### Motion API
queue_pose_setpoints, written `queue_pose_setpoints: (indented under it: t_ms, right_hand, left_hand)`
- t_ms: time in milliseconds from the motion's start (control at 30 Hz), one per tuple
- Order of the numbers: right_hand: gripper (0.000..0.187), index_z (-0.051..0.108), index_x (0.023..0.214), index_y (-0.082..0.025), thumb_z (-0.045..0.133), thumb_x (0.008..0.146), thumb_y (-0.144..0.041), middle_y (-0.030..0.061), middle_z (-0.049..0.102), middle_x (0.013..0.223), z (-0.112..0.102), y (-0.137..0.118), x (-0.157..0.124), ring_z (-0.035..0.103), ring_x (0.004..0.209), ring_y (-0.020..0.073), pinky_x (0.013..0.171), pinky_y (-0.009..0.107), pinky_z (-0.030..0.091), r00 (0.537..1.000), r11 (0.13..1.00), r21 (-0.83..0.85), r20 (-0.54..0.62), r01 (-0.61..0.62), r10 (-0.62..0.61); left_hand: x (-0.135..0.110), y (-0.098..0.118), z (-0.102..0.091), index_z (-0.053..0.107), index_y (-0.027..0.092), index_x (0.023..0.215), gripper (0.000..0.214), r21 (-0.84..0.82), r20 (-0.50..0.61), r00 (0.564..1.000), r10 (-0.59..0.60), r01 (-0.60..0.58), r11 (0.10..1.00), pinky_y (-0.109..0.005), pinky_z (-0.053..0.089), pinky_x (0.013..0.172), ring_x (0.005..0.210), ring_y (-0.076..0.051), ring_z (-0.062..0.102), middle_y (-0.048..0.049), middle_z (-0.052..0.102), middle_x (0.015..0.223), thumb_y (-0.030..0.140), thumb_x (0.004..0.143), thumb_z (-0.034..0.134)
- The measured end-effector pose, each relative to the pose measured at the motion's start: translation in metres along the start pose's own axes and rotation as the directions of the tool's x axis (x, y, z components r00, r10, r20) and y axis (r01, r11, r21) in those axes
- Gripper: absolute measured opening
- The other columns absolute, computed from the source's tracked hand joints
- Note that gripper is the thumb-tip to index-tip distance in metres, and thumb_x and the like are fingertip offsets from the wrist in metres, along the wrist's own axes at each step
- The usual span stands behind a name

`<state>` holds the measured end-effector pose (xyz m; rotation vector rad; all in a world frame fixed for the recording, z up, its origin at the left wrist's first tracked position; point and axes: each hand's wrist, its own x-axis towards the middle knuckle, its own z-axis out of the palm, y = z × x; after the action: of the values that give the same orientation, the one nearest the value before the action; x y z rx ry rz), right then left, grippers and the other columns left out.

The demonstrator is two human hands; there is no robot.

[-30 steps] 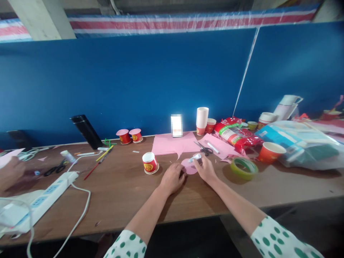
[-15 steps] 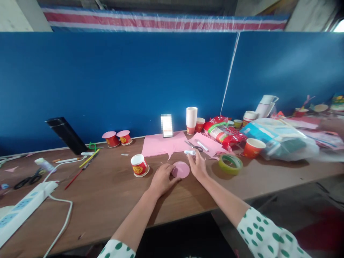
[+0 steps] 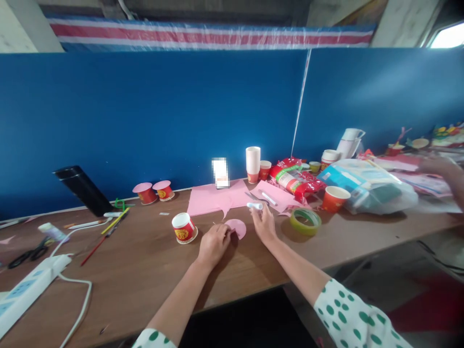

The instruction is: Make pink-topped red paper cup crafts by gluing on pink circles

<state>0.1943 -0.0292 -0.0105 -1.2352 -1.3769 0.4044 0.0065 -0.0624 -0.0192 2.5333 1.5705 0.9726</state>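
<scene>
My left hand [image 3: 214, 245] pinches the left edge of a round pink paper disc [image 3: 237, 228], just above the tabletop. Some of the disc's edge is hidden by the fingers. To the right of it, my right hand [image 3: 266, 223] is closed around a small white glue stick [image 3: 254, 206], whose end points left. A red and white paper cup [image 3: 184, 227] with a wider rim at its base stands to the left of my left hand. Farther back, two red cups [image 3: 164, 190] carry pink discs on top. A pink paper sheet [image 3: 206, 198] lies beyond my hands.
A roll of yellow-green tape [image 3: 305, 221] lies right of my right hand, near scissors and a white pen [image 3: 268, 198]. Farther right are an orange cup [image 3: 335, 199] and a plastic-wrapped pack [image 3: 373, 186]. A power strip [image 3: 32, 290] lies left. Another person's hand [image 3: 438, 164] shows far right.
The view has shifted slightly, so things on the table appear farther left. My left hand now pinches the disc at its left edge with the fingers closer together. My right hand still holds the glue stick.
</scene>
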Motion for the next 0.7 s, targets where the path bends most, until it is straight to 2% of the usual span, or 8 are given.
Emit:
queue_pose_setpoints:
  t_ms: [67, 133, 233, 300, 400, 467, 633, 700]
  right_hand:
    - [0.028, 0.055, 0.101, -0.017, 0.045, 0.086, -0.039, 0.0084, 0.068, 0.088, -0.001, 0.000, 0.001, 0.064, 0.074, 0.0196, 0.072, 0.031, 0.049, 1.000, 1.000, 0.024, -0.013, -0.019, 0.020]
    - [0.029, 0.055, 0.103, -0.017, 0.045, 0.085, -0.038, 0.0076, 0.068, 0.086, -0.001, 0.002, 0.002, 0.063, 0.073, 0.0195, 0.072, 0.032, 0.049, 0.999, 0.999, 0.042, -0.034, -0.033, 0.034]
    - [0.029, 0.055, 0.104, -0.018, 0.046, 0.084, -0.038, 0.0054, 0.067, 0.082, 0.000, 0.005, 0.004, 0.063, 0.070, 0.0190, 0.069, 0.032, 0.049, 0.996, 0.996, 0.050, -0.055, -0.069, 0.071]
    - [0.027, 0.055, 0.102, -0.019, 0.047, 0.084, -0.037, 0.0046, 0.067, 0.080, 0.001, 0.007, 0.006, 0.062, 0.067, 0.0188, 0.068, 0.032, 0.049, 0.993, 0.995, 0.047, -0.067, -0.092, 0.095]
    - [0.026, 0.056, 0.099, -0.017, 0.047, 0.083, -0.036, 0.0075, 0.068, 0.085, 0.000, 0.007, 0.006, 0.063, 0.071, 0.0196, 0.070, 0.033, 0.049, 0.993, 0.998, 0.034, -0.102, -0.062, 0.065]
    - [0.026, 0.056, 0.100, -0.016, 0.047, 0.084, -0.035, 0.0108, 0.067, 0.093, -0.001, 0.005, 0.006, 0.063, 0.076, 0.0202, 0.073, 0.033, 0.048, 0.992, 1.000, 0.021, -0.126, -0.006, 0.008]
    - [0.026, 0.054, 0.104, -0.017, 0.046, 0.085, -0.033, 0.0103, 0.066, 0.096, -0.003, -0.002, 0.003, 0.062, 0.081, 0.0199, 0.075, 0.031, 0.048, 0.992, 0.998, -0.011, -0.103, 0.068, -0.069]
    - [0.026, 0.054, 0.105, -0.017, 0.046, 0.086, -0.032, 0.0100, 0.066, 0.097, -0.003, -0.003, 0.002, 0.062, 0.081, 0.0197, 0.074, 0.030, 0.048, 0.993, 0.998, -0.015, -0.094, 0.067, -0.068]
  left_hand:
    - [0.006, -0.003, -0.004, 0.061, 0.019, 0.085, 0.015, -0.233, -0.043, 0.988, -0.147, 0.133, 0.963, -0.030, 0.047, 0.072, 0.077, -0.016, 0.059, -0.0046, 0.064, 0.083, 0.026, 0.082, 0.047]
    - [0.017, -0.002, -0.011, 0.060, 0.018, 0.085, 0.016, -0.497, -0.055, 0.937, -0.346, 0.275, 0.823, -0.029, 0.048, 0.068, 0.073, -0.015, 0.060, -0.0039, 0.064, 0.081, 0.029, 0.078, 0.052]
    - [0.033, 0.007, -0.021, 0.058, 0.016, 0.086, 0.021, -0.834, 0.064, 0.781, -0.622, 0.384, 0.396, -0.027, 0.050, 0.062, 0.074, -0.015, 0.062, -0.0039, 0.063, 0.083, 0.033, 0.074, 0.058]
    - [0.039, 0.017, -0.025, 0.056, 0.017, 0.085, 0.015, -0.916, 0.215, 0.719, -0.661, 0.382, 0.118, -0.025, 0.051, 0.063, 0.074, -0.012, 0.062, -0.0032, 0.063, 0.086, 0.028, 0.075, 0.057]
    - [0.036, 0.032, -0.022, 0.054, 0.015, 0.083, 0.004, -0.899, 0.377, 0.600, -0.706, 0.421, -0.122, -0.024, 0.053, 0.070, 0.074, -0.009, 0.062, -0.0046, 0.065, 0.086, 0.017, 0.080, 0.052]
    - [0.028, 0.038, -0.018, 0.056, 0.013, 0.083, 0.006, -0.849, 0.480, 0.567, -0.670, 0.492, -0.192, -0.027, 0.053, 0.077, 0.083, -0.012, 0.063, -0.0087, 0.066, 0.092, 0.015, 0.082, 0.050]
    - [0.000, 0.047, -0.027, 0.056, 0.014, 0.082, 0.009, -0.828, 0.535, 0.673, -0.512, 0.537, -0.159, -0.032, 0.049, 0.091, 0.098, -0.017, 0.061, -0.0129, 0.064, 0.103, 0.017, 0.084, 0.048]
    - [-0.009, 0.048, -0.037, 0.055, 0.014, 0.091, 0.012, -0.779, 0.582, 0.641, -0.499, 0.616, -0.117, -0.036, 0.049, 0.090, 0.095, -0.019, 0.063, -0.0143, 0.062, 0.107, 0.022, 0.084, 0.049]
